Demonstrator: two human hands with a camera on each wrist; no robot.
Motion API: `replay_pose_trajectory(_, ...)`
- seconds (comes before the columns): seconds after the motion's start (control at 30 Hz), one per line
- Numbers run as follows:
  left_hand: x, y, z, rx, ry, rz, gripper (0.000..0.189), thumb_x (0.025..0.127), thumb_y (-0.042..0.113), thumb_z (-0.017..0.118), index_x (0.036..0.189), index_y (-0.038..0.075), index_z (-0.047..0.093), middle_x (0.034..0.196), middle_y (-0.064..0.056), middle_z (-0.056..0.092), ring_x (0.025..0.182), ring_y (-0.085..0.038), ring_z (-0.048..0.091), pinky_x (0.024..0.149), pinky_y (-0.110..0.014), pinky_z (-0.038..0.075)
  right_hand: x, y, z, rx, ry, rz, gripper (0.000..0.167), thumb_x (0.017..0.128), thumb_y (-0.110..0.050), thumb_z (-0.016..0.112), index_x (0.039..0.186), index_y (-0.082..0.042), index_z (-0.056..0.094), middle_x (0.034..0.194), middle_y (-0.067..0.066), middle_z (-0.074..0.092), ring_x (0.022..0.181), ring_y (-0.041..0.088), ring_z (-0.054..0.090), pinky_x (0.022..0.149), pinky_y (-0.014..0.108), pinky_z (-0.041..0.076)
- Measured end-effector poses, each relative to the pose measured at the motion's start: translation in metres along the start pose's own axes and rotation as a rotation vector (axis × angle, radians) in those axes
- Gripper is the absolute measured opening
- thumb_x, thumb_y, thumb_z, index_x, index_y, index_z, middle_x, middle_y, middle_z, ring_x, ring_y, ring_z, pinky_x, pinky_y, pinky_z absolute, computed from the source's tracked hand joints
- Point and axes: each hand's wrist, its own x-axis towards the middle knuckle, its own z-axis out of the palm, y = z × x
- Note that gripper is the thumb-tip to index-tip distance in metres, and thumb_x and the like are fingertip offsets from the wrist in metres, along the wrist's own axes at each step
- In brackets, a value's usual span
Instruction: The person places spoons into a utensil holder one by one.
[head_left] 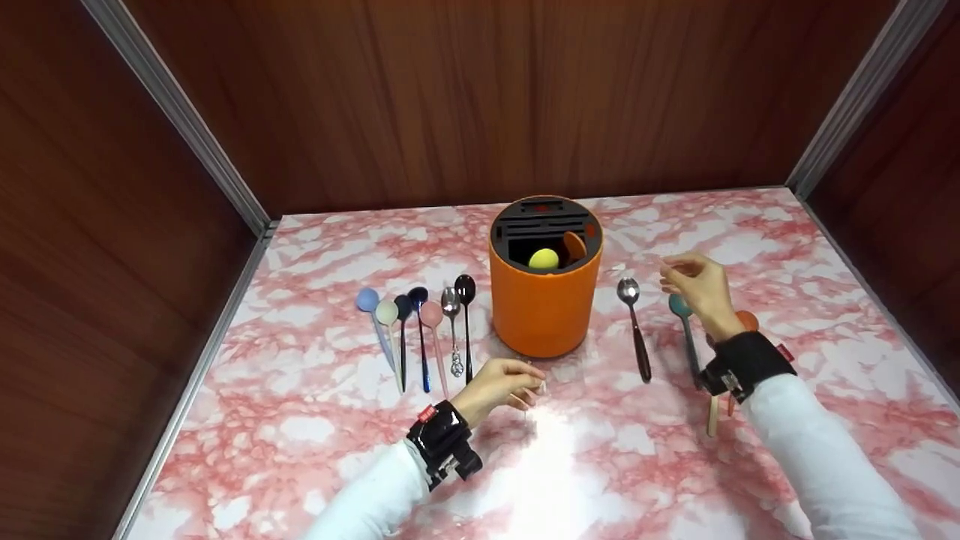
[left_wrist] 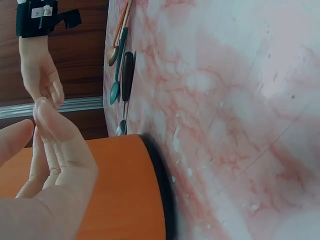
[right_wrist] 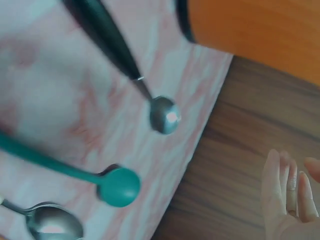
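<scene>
My left hand [head_left: 501, 384] hovers in front of the orange utensil holder [head_left: 546, 315], fingers loosely bent with nothing between them. My right hand [head_left: 697, 289], also holding nothing, is above the teal spoon [head_left: 681, 306], right of the holder. Its fingers are relaxed and apart from the thumb in the right wrist view. Between the holder and this hand lies a metal spoon with a dark handle [head_left: 640, 352]. An orange spoon [head_left: 747, 321] is partly hidden behind the right wrist. In the holder's black slotted top stand a yellow spoon [head_left: 544, 259] and an orange-brown one [head_left: 575, 246].
Left of the holder lies a row of several spoons, among them a light blue one [head_left: 367, 300], a pink one [head_left: 432, 315] and a black one [head_left: 466, 289]. A second metal spoon [right_wrist: 54, 222] lies beside the teal one. Wood-grain panels [head_left: 450, 97] enclose the marbled tabletop [head_left: 300, 427].
</scene>
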Motion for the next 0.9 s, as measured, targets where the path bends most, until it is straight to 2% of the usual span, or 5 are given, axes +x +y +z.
replay_pose_trajectory(0.3,-0.002,-0.007,0.004,-0.024,-0.006,-0.002,0.026,0.09,-0.002,0.058,0.111,-0.017,0.06,0.091,-0.022,0.068,0.061,-0.01,0.059,0.061,-0.022,0.057,-0.008,0.02,-0.017,-0.201,0.012,0.026,0.029,0.091,0.002,0.059,0.113,0.021,0.055,0.079,-0.003,0.064,0.066,-0.006,0.056,0.062,0.012,0.053)
replay_pose_trajectory(0.57,-0.006,-0.011,0.006,-0.04,0.02,-0.022,0.024,0.091,0.001,0.059,0.11,-0.014,0.063,0.088,-0.016,0.069,0.062,-0.011,0.059,0.064,-0.025,0.058,-0.013,0.041,-0.023,-0.372,0.004,-0.029,0.026,0.087,0.006,0.059,0.109,0.02,0.057,0.093,0.026,0.063,0.067,-0.007,0.051,0.055,0.01,0.049)
replay_pose_trajectory(0.63,-0.006,-0.012,0.006,-0.044,0.026,-0.028,0.025,0.092,0.002,0.059,0.111,-0.013,0.063,0.088,-0.016,0.069,0.062,-0.011,0.059,0.064,-0.026,0.058,-0.014,0.045,-0.024,-0.431,0.004,-0.038,0.026,0.087,0.006,0.059,0.109,0.02,0.058,0.096,0.031,0.062,0.071,0.002,0.056,0.056,0.008,0.046)
replay_pose_trajectory(0.8,-0.007,-0.014,0.007,-0.044,0.034,-0.036,0.025,0.093,0.002,0.059,0.111,-0.013,0.063,0.085,-0.013,0.069,0.062,-0.011,0.059,0.065,-0.028,0.059,-0.016,0.054,-0.026,-0.525,-0.013,-0.03,0.029,0.087,0.003,0.058,0.111,0.019,0.057,0.096,0.034,0.062,0.086,0.039,0.062,0.057,0.009,0.041)
replay_pose_trajectory(0.9,-0.007,-0.015,0.007,-0.054,0.032,-0.042,0.025,0.093,0.003,0.059,0.111,-0.013,0.063,0.081,-0.008,0.068,0.061,-0.01,0.059,0.065,-0.028,0.059,-0.017,0.058,-0.027,-0.552,-0.01,-0.033,0.032,0.085,0.003,0.057,0.112,0.019,0.056,0.093,0.033,0.063,0.088,0.045,0.061,0.057,0.01,0.04)
